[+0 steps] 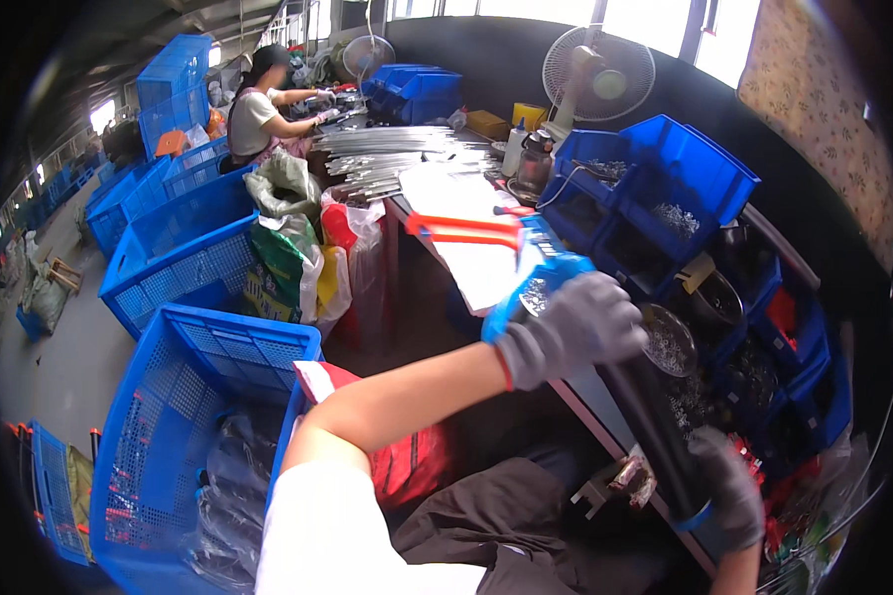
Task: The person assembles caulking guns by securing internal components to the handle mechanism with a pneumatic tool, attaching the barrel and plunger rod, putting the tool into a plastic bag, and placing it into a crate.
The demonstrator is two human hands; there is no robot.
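A long tool with a black tube (650, 421), a blue head (556, 260) and a red-orange arm (466, 230) is held slantwise in front of me. My left hand (577, 329), in a grey glove, is wrapped round it where the tube meets the blue head. At the tube's lower end, beside a blue ring (695, 518), is my right hand (729, 488), also gloved in grey. Motion smears its fingers, so their grip is unclear. Beneath the tool runs the workbench edge (605, 416).
Blue bins (687, 178) of small metal parts line the bench's right side. A blue crate (154, 416) with clear plastic bags stands at my left. Long silvery strips (397, 149) lie at the far end, where another person (255, 114) works. A fan (600, 79) stands behind.
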